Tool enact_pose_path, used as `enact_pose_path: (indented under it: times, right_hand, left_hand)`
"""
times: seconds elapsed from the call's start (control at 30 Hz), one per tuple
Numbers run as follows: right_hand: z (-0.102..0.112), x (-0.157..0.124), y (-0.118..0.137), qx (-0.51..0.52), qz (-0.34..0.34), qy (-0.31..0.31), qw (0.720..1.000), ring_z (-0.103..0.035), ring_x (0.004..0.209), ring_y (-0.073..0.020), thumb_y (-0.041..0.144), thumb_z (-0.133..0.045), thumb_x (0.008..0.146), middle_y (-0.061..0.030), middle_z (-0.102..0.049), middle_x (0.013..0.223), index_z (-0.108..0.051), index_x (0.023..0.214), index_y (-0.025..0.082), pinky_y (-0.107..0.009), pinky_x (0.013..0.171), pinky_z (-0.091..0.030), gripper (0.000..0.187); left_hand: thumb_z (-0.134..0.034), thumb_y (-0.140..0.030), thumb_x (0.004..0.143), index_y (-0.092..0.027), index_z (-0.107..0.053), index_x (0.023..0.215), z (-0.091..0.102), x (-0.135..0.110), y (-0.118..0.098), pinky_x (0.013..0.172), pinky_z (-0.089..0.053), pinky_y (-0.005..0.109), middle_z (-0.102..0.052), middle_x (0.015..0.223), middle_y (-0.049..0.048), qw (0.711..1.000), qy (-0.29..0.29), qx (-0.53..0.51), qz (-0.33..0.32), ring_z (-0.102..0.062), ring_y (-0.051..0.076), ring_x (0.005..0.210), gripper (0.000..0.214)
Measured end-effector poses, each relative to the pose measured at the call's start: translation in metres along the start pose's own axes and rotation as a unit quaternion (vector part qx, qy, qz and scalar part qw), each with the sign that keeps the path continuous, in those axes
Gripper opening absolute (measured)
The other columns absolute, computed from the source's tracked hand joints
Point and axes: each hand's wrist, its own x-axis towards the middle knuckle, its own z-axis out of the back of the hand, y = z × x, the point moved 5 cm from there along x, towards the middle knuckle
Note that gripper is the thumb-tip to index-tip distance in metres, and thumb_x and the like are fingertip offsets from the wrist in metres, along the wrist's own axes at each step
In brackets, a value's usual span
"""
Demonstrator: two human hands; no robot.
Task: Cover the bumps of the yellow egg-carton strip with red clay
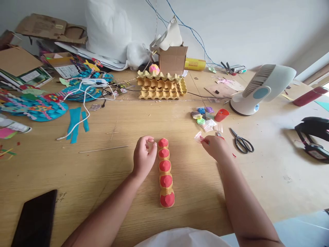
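A strip of egg carton [166, 181] lies lengthwise in front of me, its row of bumps coated in red, clay-like material. Just left of its far end is my left hand [144, 154], fingers loosely curled, with a gap to the thumb and nothing visible in it. My right hand [216, 147] is closed on a small clear plastic bag [198, 137] with a bit of red showing, held above the table right of the strip. Beyond that hand lie several small bags of coloured clay [202, 116] and a red cup [221, 115].
Black-handled scissors [243, 141] lie right of my right hand, with a white fan [262, 89] behind. Egg cartons [159, 90] are stacked at the back. Blue paper crafts [43, 109] and a white cable [86, 113] occupy the left. A dark tablet [36, 219] is near left.
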Motion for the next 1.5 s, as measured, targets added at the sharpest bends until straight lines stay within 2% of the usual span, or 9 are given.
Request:
enact_pose_path:
  times: [0.2,0.37,0.57,0.73,0.97,1.17,1.27,1.33,1.5]
  right_hand:
    - [0.019,-0.053,0.077,0.199,0.268,-0.102,0.937,-0.06,0.07,-0.0211,0.021,-0.063,0.092,-0.0053,-0.07,0.076,-0.059,0.075,0.024,-0.034,0.068,-0.035,0.018]
    - [0.015,-0.075,0.111,0.224,0.346,-0.088,0.907,-0.054,0.068,-0.021,0.023,-0.061,0.099,-0.0045,-0.063,0.071,-0.056,0.074,0.025,-0.035,0.067,-0.032,0.026]
    - [0.019,-0.073,0.107,0.285,0.404,-0.049,0.868,-0.053,0.067,-0.0189,0.021,-0.063,0.1,-0.0021,-0.062,0.071,-0.058,0.075,0.025,-0.035,0.067,-0.036,0.026]
    - [0.016,-0.065,0.102,0.405,0.377,0.046,0.832,-0.058,0.068,-0.0157,0.037,-0.072,0.102,-0.001,-0.07,0.079,-0.07,0.088,0.023,-0.03,0.065,-0.041,0.02]
    - [0.02,-0.067,0.105,0.439,0.376,0.006,0.816,-0.059,0.07,-0.014,0.042,-0.066,0.107,-0.0027,-0.073,0.081,-0.076,0.095,0.019,-0.029,0.066,-0.044,0.028]
    - [0.012,-0.059,0.102,0.499,0.333,0.119,0.791,-0.062,0.072,-0.015,0.05,-0.075,0.1,-0.0025,-0.074,0.082,-0.077,0.098,0.019,-0.028,0.067,-0.048,0.031]
    - [0.019,-0.065,0.103,0.477,0.345,0.09,0.803,-0.07,0.088,-0.0179,0.042,-0.078,0.098,-0.0062,-0.08,0.1,-0.077,0.114,0.019,-0.03,0.078,-0.053,0.028]
    - [0.023,-0.069,0.104,0.475,0.347,0.063,0.806,-0.069,0.083,-0.017,0.036,-0.073,0.101,-0.0046,-0.078,0.09,-0.077,0.102,0.019,-0.03,0.076,-0.053,0.017]
    - [0.02,-0.07,0.103,0.529,0.311,0.033,0.789,-0.063,0.065,-0.0139,0.038,-0.068,0.104,-0.0008,-0.07,0.074,-0.07,0.088,0.02,-0.028,0.063,-0.052,0.024]
  left_hand:
    - [-0.081,-0.035,0.091,-0.026,-0.081,0.1,0.004,-0.007,-0.045,0.08,-0.052,0.035,-0.076,0.098,0.0062,0.987,0.093,-0.133,-0.014,-0.06,0.022,0.08,0.013]
    - [-0.082,-0.042,0.094,-0.026,-0.085,0.1,0.008,-0.014,-0.059,0.088,-0.059,0.04,-0.083,0.1,0.0082,0.974,0.117,-0.192,0.035,-0.074,0.028,0.092,0.017]
    - [-0.081,-0.044,0.097,-0.024,-0.088,0.093,0.012,-0.006,-0.051,0.095,-0.063,0.044,-0.085,0.097,0.0084,0.956,0.122,-0.251,0.087,-0.08,0.03,0.095,0.022]
    - [-0.082,-0.046,0.096,-0.02,-0.086,0.091,0.013,-0.006,-0.054,0.085,-0.064,0.038,-0.084,0.088,0.007,0.943,0.107,-0.291,0.119,-0.079,0.025,0.086,0.027]
    - [-0.08,-0.044,0.097,-0.02,-0.086,0.095,0.017,-0.009,-0.065,0.09,-0.066,0.039,-0.086,0.096,0.0088,0.949,0.109,-0.277,0.101,-0.082,0.026,0.09,0.025]
    - [-0.077,-0.045,0.1,-0.019,-0.086,0.097,0.014,-0.008,-0.063,0.086,-0.065,0.039,-0.084,0.093,0.0093,0.942,0.131,-0.291,0.106,-0.079,0.024,0.085,0.027]
    - [-0.077,-0.041,0.1,-0.02,-0.085,0.09,0.016,-0.009,-0.074,0.08,-0.06,0.032,-0.081,0.087,0.0074,0.974,0.148,-0.169,0.009,-0.075,0.02,0.081,0.024]
    - [-0.08,-0.038,0.097,-0.021,-0.084,0.086,0.016,-0.012,-0.081,0.07,-0.055,0.028,-0.079,0.08,0.005,0.98,0.158,-0.11,-0.044,-0.07,0.017,0.072,0.02]
    - [-0.075,-0.038,0.1,-0.021,-0.084,0.099,0.014,-0.014,-0.073,0.071,-0.058,0.028,-0.085,0.092,0.0058,0.973,0.18,-0.145,0.011,-0.077,0.019,0.079,0.019]
